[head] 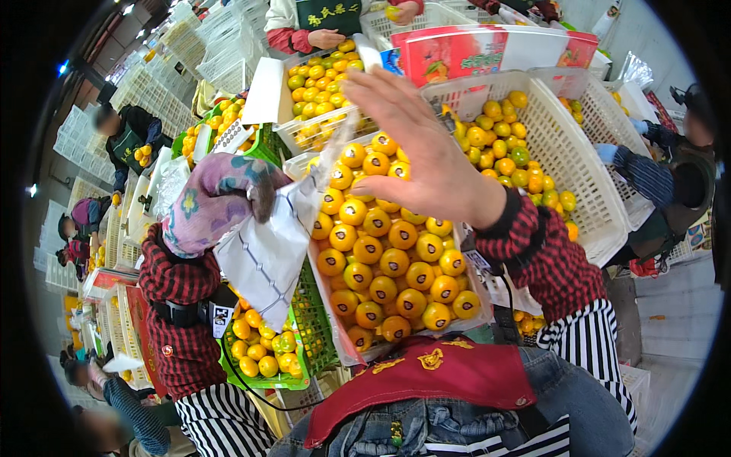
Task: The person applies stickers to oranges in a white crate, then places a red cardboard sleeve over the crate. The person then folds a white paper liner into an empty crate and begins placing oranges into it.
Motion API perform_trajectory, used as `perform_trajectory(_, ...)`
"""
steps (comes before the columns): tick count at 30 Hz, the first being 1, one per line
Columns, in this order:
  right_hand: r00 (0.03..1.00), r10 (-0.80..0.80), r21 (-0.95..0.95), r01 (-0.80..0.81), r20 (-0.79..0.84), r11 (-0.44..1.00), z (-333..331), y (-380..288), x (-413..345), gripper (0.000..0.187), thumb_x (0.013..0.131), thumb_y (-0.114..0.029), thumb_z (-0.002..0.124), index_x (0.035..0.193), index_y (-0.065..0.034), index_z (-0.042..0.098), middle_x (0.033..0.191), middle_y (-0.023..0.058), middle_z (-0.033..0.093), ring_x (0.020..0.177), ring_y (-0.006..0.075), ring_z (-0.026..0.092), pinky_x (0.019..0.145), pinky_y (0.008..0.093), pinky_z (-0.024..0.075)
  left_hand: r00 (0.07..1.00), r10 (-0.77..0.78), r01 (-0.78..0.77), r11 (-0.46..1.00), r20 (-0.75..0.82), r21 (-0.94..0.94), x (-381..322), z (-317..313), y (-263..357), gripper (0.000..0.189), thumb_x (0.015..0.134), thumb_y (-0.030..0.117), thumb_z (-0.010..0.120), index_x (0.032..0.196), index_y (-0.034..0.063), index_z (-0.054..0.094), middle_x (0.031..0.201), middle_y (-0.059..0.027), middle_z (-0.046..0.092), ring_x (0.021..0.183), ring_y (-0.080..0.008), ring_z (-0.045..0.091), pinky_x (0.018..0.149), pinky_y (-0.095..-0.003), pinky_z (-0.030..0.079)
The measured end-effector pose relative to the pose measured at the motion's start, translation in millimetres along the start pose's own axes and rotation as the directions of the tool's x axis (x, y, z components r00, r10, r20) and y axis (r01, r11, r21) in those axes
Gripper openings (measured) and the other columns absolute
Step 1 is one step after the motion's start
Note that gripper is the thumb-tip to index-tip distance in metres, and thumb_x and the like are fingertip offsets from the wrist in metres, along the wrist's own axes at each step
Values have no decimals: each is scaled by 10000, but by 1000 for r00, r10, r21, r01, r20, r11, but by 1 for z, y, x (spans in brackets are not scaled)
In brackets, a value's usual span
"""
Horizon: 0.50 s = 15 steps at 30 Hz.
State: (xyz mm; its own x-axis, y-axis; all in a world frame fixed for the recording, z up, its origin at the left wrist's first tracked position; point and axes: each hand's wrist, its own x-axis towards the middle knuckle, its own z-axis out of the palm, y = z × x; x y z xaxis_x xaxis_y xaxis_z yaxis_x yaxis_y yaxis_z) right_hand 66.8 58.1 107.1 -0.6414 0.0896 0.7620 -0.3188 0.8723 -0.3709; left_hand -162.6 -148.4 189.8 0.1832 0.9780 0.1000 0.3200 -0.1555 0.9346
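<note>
My left hand (pixel 228 194), in a purple floral glove, grips a white sheet with a blue line pattern (pixel 265 245). A translucent strip of the sheet rises toward the fingers of my right hand (pixel 414 148); whether they touch it I cannot tell. Bare and palm down, that hand has its thumb apart and its fingers stretched out over a crate of mandarins (pixel 394 263). Most of the upper fruit there bears a small round dark sticker. Under my right hand, part of the crate is hidden. Below my left hand stands a green crate (pixel 320 320) with loose mandarins (pixel 262 348).
A deep white plastic crate (pixel 571 143) with loose mandarins stands at the right. Another full crate (pixel 320 137) lies ahead, beside red printed cartons (pixel 457 54). Co-workers stand ahead, left and right; one gloved hand (pixel 605 153) is near the right crates. Stacked crates (pixel 154 85) rise at left.
</note>
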Motion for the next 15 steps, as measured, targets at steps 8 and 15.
perform_trajectory(8,672,501,541,-739,546,401,-20,24,-32,255,922,-156,748,1113,13,739,931,22,758,824,79,690,772,268,567,938,40,-20,998,-344,60,46,-15,-10,247,974,204,640,1102,-3,683,1111,-125,706,1030,-210,674,910,-326,531)
perform_trajectory(15,677,660,851,-514,324,109,-6,59,-65,234,967,-102,701,1165,22,694,1070,50,743,927,101,700,842,279,567,455,607,-101,762,-652,639,10,-4,-7,301,1032,-7,517,1312,-73,605,1293,-186,661,1225,-243,634,1084,-352,504)
